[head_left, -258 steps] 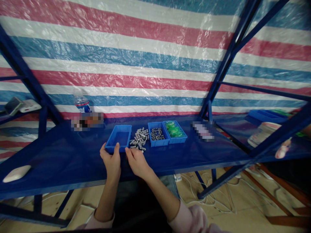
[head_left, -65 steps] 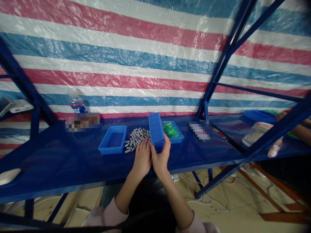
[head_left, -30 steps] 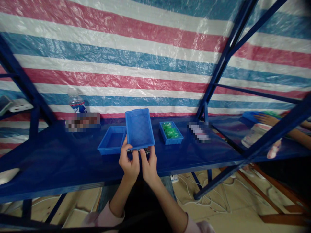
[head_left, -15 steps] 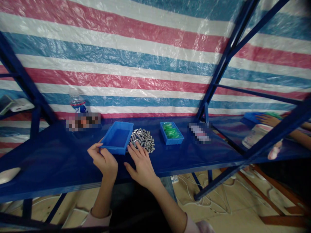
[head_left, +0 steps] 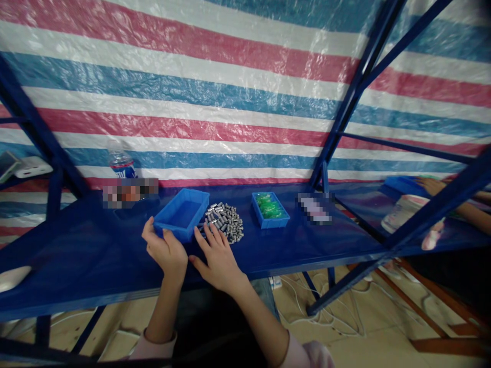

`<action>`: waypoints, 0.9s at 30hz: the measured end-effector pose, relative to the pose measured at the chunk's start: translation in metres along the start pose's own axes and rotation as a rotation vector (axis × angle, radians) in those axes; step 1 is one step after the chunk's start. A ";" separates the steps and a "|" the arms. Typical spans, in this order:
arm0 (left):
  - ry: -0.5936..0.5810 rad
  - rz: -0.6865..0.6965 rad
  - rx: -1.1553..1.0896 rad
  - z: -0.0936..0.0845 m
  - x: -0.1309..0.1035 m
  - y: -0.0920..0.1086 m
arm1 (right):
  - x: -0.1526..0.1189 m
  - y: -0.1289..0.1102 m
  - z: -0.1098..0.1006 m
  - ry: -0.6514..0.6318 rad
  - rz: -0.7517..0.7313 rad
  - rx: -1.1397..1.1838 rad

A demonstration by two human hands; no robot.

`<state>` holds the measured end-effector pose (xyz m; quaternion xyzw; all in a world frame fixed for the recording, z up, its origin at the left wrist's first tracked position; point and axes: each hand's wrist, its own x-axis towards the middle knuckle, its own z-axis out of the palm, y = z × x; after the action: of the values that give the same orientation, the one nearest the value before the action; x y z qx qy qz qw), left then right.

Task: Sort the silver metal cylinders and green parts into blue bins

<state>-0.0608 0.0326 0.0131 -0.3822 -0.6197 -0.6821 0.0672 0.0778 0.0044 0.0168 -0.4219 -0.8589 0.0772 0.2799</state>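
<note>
My left hand (head_left: 165,250) grips the near left corner of an empty blue plastic bin (head_left: 174,231), thumb on the near wall and fingers round the left side. The bin is tilted, its near end raised a little. Right of it a pile of small silvery metal cylinders (head_left: 230,220) lies on the blue table (head_left: 126,255). My right hand (head_left: 217,260) rests palm down at the pile's near left edge, fingers spread over some cylinders close to the bin. Whether its fingertips press on any piece is hard to see.
A smaller blue bin (head_left: 275,223) with green items stands right of the pile. Beyond it lies a blurred flat object (head_left: 314,208). A water bottle (head_left: 121,164) stands at the back left, a white object (head_left: 14,278) at the left edge. Another person's hand (head_left: 431,185) is far right, past blue frame bars (head_left: 345,110).
The bin has tilted and shifted slightly left, with my left hand moving round its corner. My right hand has moved a little left and nearer to me.
</note>
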 end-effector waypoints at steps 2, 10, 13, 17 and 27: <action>-0.016 0.013 0.042 0.000 0.000 -0.002 | 0.005 0.000 0.002 0.007 0.004 0.002; -0.022 0.007 0.044 0.001 -0.001 -0.007 | 0.014 0.003 0.009 0.024 0.023 0.013; -0.032 0.021 0.049 0.002 -0.001 -0.008 | 0.015 0.003 0.010 0.023 0.026 0.002; -0.079 0.041 0.099 0.001 -0.001 -0.007 | 0.016 0.001 0.011 0.038 0.020 0.010; -0.095 0.027 0.133 0.001 -0.002 -0.010 | 0.015 0.001 0.006 0.031 -0.036 0.027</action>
<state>-0.0650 0.0347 0.0035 -0.4172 -0.6609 -0.6197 0.0719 0.0678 0.0171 0.0172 -0.4037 -0.8608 0.0773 0.3001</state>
